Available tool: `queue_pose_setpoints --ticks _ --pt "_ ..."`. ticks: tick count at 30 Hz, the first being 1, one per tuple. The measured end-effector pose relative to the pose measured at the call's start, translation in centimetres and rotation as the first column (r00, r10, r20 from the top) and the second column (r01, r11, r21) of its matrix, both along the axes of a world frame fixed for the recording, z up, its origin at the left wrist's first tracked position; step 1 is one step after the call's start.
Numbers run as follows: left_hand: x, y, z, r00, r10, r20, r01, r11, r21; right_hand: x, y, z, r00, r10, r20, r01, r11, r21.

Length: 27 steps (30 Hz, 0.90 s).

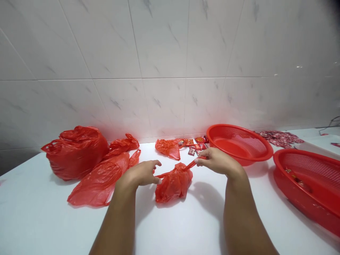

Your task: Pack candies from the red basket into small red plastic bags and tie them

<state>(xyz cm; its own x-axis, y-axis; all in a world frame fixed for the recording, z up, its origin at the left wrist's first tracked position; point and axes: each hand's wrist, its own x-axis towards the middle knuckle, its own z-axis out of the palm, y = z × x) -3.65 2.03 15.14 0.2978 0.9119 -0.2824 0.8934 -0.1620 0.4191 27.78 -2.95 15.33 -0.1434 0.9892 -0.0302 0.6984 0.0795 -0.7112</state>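
Observation:
A small red plastic bag (174, 184) sits in front of me on the white table, bulging and gathered at its top. From the gathered neck two twisted handles stretch out to opposite sides. My left hand (143, 173) is closed on the left handle, its thumb pointing toward the bag. Higher and to the right, my right hand (214, 160) pinches the end of the other handle. Whatever the bag contains is hidden by the red plastic.
A large stuffed red bag (77, 152) and a flat red bag (102, 180) lie at left. Behind my hands are another red bag (168, 147) and several small packets (191, 150). Two red plastic baskets (239, 141) (305, 187) stand at right, before a patterned cloth-like heap (280, 138).

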Motion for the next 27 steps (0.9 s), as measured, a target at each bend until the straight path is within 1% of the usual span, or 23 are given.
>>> queue_pose_setpoints --ticks 3,5,8,10,11,12,14,16,18,20,22,24,25,27 --pt "0.0 0.1 -0.1 0.998 -0.007 -0.062 0.004 0.999 -0.052 -0.1 -0.1 0.1 1.000 0.004 0.004 -0.004 1.000 -0.003" --pt "0.1 -0.1 0.1 0.996 -0.032 -0.079 0.028 0.998 -0.049 0.0 -0.1 0.1 1.000 0.003 0.011 -0.003 1.000 -0.009" --pt "0.5 -0.7 1.1 0.998 -0.067 -0.018 0.069 0.994 0.080 0.0 -0.3 0.2 1.000 0.016 -0.003 -0.016 1.000 0.011" --pt "1.1 -1.2 1.9 0.988 -0.114 0.108 0.092 0.978 0.189 -0.5 -0.4 0.4 0.989 0.093 -0.117 -0.088 0.995 0.041" --pt "1.5 -1.6 2.2 0.970 -0.151 0.192 0.105 0.967 0.232 -1.0 -0.5 0.4 0.966 0.160 -0.204 -0.150 0.987 0.061" --pt "1.9 -1.9 2.5 0.940 -0.197 0.279 0.121 0.956 0.267 -1.6 -0.6 0.5 0.924 0.240 -0.297 -0.224 0.971 0.085" --pt "2.7 -2.5 3.0 0.859 -0.287 0.425 0.149 0.933 0.329 -3.3 -0.7 0.7 0.801 0.396 -0.449 -0.380 0.916 0.130" --pt "3.4 -3.0 3.2 0.779 -0.349 0.521 0.148 0.910 0.387 -5.1 -0.8 0.7 0.674 0.512 -0.533 -0.512 0.844 0.162" --pt "3.8 -3.4 3.2 0.720 -0.382 0.579 0.140 0.898 0.418 -6.7 -0.8 0.6 0.587 0.572 -0.573 -0.573 0.793 0.206" --pt "3.9 -3.7 3.2 0.663 -0.379 0.645 0.161 0.914 0.372 -7.6 -0.8 0.6 0.556 0.592 -0.584 -0.551 0.788 0.274" --pt "3.7 -3.9 3.3 0.604 -0.355 0.714 0.204 0.934 0.292 -7.7 -0.9 0.7 0.559 0.586 -0.587 -0.491 0.804 0.334" --pt "3.4 -4.0 3.3 0.569 -0.333 0.752 0.248 0.941 0.228 -7.5 -1.2 0.9 0.547 0.586 -0.598 -0.458 0.807 0.372" --pt "3.2 -4.1 3.3 0.561 -0.340 0.755 0.284 0.936 0.210 -7.3 -1.4 1.1 0.529 0.590 -0.610 -0.447 0.805 0.391" --pt "3.1 -4.3 3.3 0.539 -0.387 0.748 0.380 0.905 0.194 -7.1 -1.8 1.6 0.492 0.586 -0.644 -0.400 0.809 0.431"
